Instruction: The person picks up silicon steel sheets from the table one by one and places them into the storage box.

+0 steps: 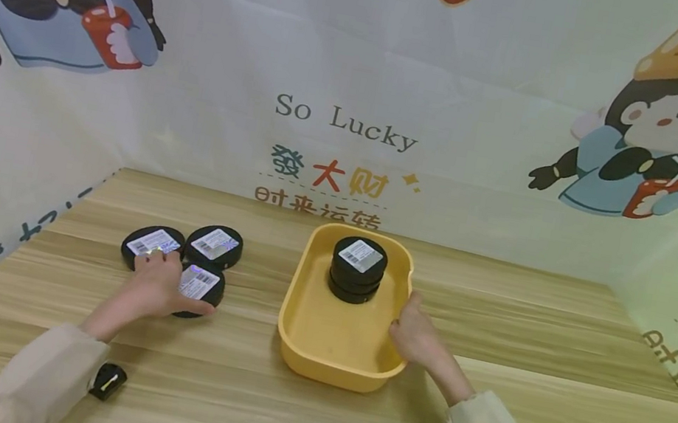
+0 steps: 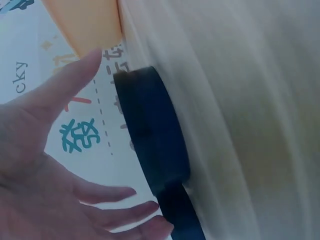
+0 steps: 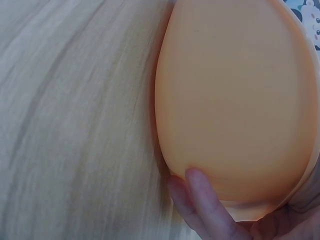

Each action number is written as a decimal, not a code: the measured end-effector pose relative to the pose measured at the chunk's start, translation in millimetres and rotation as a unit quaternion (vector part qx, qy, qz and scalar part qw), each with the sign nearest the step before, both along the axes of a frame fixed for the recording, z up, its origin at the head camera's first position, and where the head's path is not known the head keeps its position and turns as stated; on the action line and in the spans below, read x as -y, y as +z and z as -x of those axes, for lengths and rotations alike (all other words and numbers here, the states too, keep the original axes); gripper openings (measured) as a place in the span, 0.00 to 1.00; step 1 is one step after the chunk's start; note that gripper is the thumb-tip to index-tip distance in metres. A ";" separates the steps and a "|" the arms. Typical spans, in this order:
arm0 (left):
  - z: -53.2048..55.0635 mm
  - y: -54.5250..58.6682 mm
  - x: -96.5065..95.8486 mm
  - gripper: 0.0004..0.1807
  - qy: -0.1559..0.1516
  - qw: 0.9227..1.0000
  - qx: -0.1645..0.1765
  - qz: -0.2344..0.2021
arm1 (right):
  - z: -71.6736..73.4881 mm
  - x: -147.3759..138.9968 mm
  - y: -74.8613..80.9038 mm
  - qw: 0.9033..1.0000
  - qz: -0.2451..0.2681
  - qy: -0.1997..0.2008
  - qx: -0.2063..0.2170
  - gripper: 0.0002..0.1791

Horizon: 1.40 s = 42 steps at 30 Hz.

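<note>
Three black round disc-shaped cases with silvery labels lie close together at the left of the table: a left one (image 1: 149, 239), a far one (image 1: 215, 245) and a near one (image 1: 200, 284). My left hand (image 1: 158, 284) hovers over the left and near cases, partly covering them, with fingers and thumb spread. In the left wrist view its fingertips come right up to the dark side of a case (image 2: 152, 130). My right hand (image 1: 416, 331) grips the right side of a yellow plastic tub (image 1: 332, 334), fingers (image 3: 207, 197) against the outer wall. Inside the tub stands a stack of black cases (image 1: 358, 269).
The wood-grain table (image 1: 560, 338) runs back to a printed white cloth backdrop (image 1: 367, 44), which also closes the left and right sides. Black wrist cameras (image 1: 108, 381) hang below both sleeves.
</note>
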<state>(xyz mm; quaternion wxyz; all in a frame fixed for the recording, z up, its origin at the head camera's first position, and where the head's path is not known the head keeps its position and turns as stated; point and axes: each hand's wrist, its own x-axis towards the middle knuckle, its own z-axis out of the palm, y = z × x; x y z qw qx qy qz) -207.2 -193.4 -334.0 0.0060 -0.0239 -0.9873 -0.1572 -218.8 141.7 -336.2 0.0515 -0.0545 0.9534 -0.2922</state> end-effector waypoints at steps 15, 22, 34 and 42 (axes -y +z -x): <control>-0.9 -6.5 12.7 0.52 -0.017 0.999 0.030 0.000 | 0.4 0.1 -0.9 1.000 -0.004 -0.007 -0.001 0.25; 6.8 -6.2 9.4 0.52 -0.042 0.997 0.048 0.053 | 0.2 0.0 -0.6 1.000 -0.004 -0.008 -0.001 0.24; 16.8 -4.0 4.6 0.51 -0.054 0.993 0.083 0.065 | 1.0 -0.9 -2.6 1.000 -0.005 -0.004 -0.005 0.24; 18.9 -3.6 6.9 0.43 -0.061 0.992 0.079 0.073 | 1.0 -1.3 -3.2 1.000 -0.013 -0.003 -0.009 0.26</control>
